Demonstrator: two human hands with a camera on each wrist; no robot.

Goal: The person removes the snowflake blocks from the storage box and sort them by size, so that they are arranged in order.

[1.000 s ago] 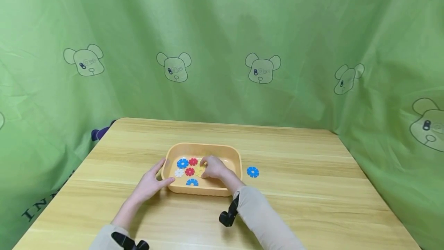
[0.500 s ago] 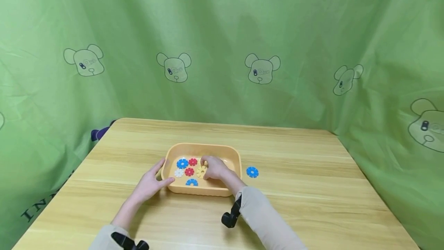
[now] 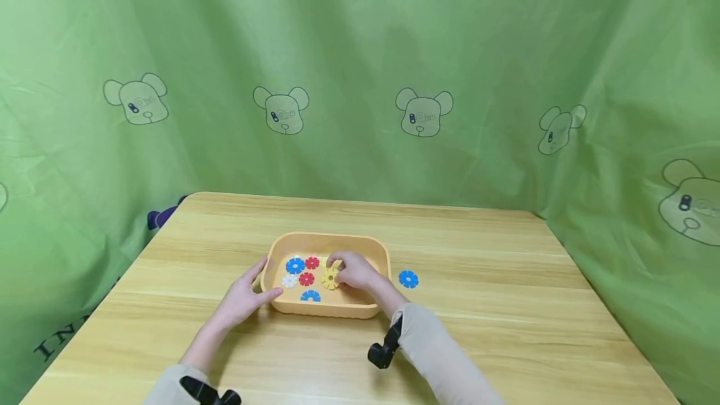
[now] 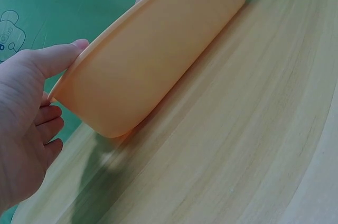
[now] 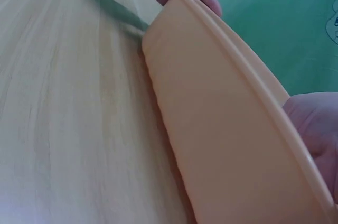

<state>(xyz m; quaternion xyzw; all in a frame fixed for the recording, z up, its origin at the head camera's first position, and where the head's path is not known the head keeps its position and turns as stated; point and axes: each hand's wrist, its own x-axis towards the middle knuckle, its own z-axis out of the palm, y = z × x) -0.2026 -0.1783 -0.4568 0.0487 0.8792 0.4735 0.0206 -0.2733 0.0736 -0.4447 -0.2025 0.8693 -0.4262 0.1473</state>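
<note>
My left hand (image 3: 240, 302) grips the left end of a shallow orange plastic tray (image 3: 326, 310). In the left wrist view its thumb (image 4: 58, 57) lies on the rim and the other fingers curl below it outside. Inside the tray, my right hand (image 3: 355, 272) has curled fingers at a yellow notched snowflake disc (image 3: 329, 280) and seems to pinch it; the exact contact is hidden. Part of another yellow piece (image 3: 323, 262) shows by the index finger. The tray wall hides most of the right hand (image 5: 317, 123) in the right wrist view.
Left of the yellow discs lie two red discs (image 3: 306, 279), a white disc (image 3: 289, 280) and a blue disc (image 3: 295, 265). Another blue disc (image 3: 310, 295) is partly hidden by the front wall. One blue disc (image 3: 409, 279) lies on the wooden table (image 3: 506, 305) right of the tray.
My right hand has shifted a little to the right inside the tray, and the yellow snowflake disc has moved right with it. The left hand stays on the tray.
</note>
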